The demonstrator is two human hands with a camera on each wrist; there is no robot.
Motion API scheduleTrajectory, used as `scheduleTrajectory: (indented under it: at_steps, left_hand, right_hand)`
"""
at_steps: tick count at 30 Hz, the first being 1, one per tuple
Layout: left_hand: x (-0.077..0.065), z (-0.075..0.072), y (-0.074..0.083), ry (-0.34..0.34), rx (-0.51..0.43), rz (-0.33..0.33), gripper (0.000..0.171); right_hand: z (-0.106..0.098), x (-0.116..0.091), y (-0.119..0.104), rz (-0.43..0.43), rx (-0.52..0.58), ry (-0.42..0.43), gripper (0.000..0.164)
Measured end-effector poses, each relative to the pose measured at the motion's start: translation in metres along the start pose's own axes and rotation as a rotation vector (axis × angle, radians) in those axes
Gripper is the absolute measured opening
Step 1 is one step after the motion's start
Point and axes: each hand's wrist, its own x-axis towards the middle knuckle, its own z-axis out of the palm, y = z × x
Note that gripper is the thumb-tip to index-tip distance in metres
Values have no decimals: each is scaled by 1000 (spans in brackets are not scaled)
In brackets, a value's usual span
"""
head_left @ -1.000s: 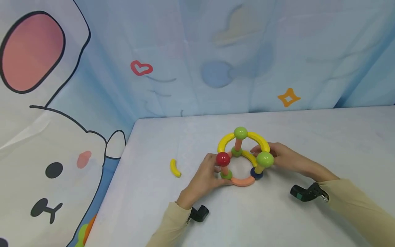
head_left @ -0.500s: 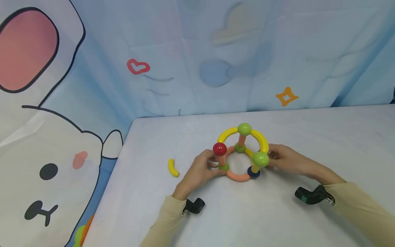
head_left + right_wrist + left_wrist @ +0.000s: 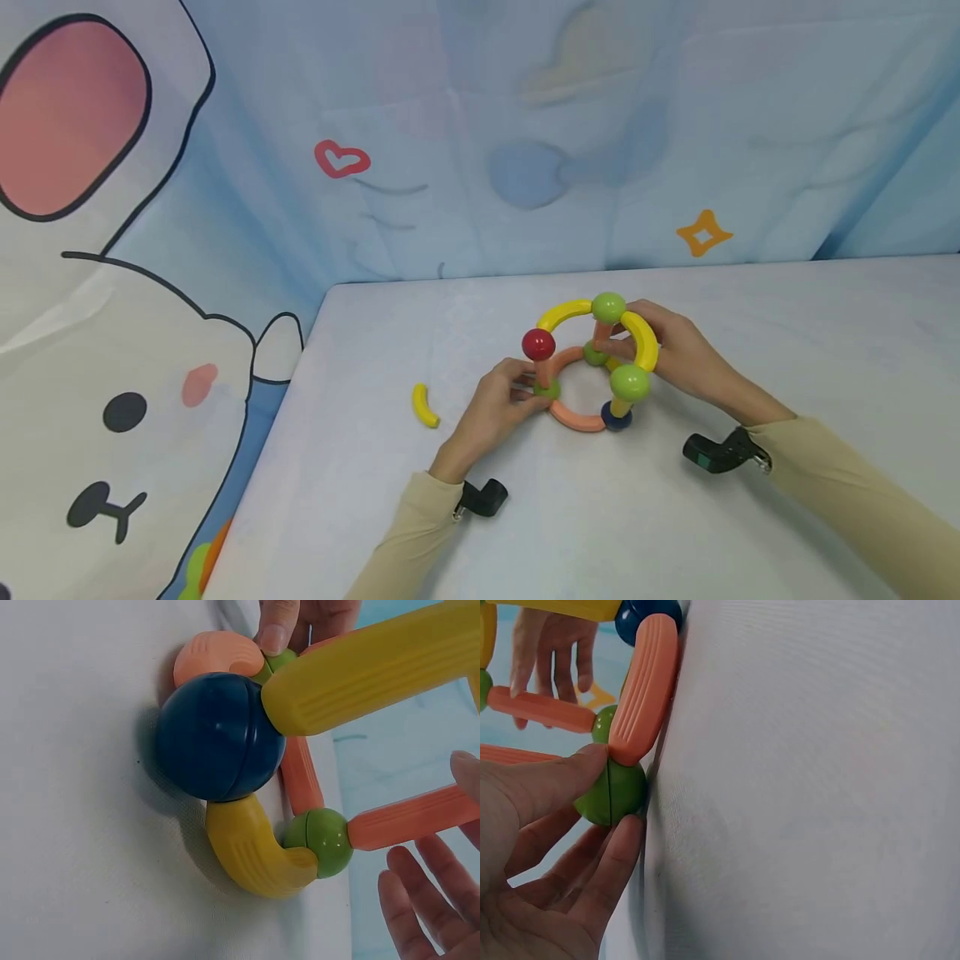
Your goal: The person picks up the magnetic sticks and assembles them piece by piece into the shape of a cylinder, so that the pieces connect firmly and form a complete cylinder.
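A toy frame of balls and magnetic-looking sticks stands on the table. Its base ring has a dark blue ball (image 3: 217,739), two green balls and curved sticks. Three upright sticks carry a red ball (image 3: 538,344) and two light green balls at the top, with yellow curved sticks (image 3: 642,340) between some of them. My left hand (image 3: 497,402) pinches the left base green ball (image 3: 615,791) between thumb and fingers. My right hand (image 3: 678,348) is at the far orange upright stick (image 3: 409,817), its fingers fairly straight and spread around it.
A loose yellow curved stick (image 3: 425,406) lies on the white table (image 3: 360,492), left of the frame. Behind the table hangs a light blue printed curtain (image 3: 465,200). A large cartoon figure (image 3: 150,375) is printed on the cloth at the left.
My right hand has moved from the frame's right side to the far orange upright. My left hand has slid the frame slightly away and keeps its hold low on the left corner.
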Motion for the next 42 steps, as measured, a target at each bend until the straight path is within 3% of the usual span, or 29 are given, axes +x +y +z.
scheduleTrajectory:
  at_steps: [6,19,29,33,36,39,42]
  left_hand:
    - [0,1,-2,-2,24,11,33]
    - [0,1,-2,-6,26,2,33]
    - [0,1,1,-5,33,0,34]
    - [-6,-3,4,7,99,13,43]
    - [-19,-17,8,63,212,45,46]
    - [-35,-40,8,216,342,66,38]
    - [-50,-65,-3,384,446,-31,34]
  right_hand:
    - [1,4,1,-53,-16,23,23]
    - [-1,8,1,-18,90,-35,24]
    - [-2,10,2,57,42,-59,27]
    - [-3,7,6,73,20,-69,30]
    - [-8,2,9,86,15,-88,40]
    - [-16,-5,11,80,21,-89,48]
    - [-28,-10,13,57,40,-77,49]
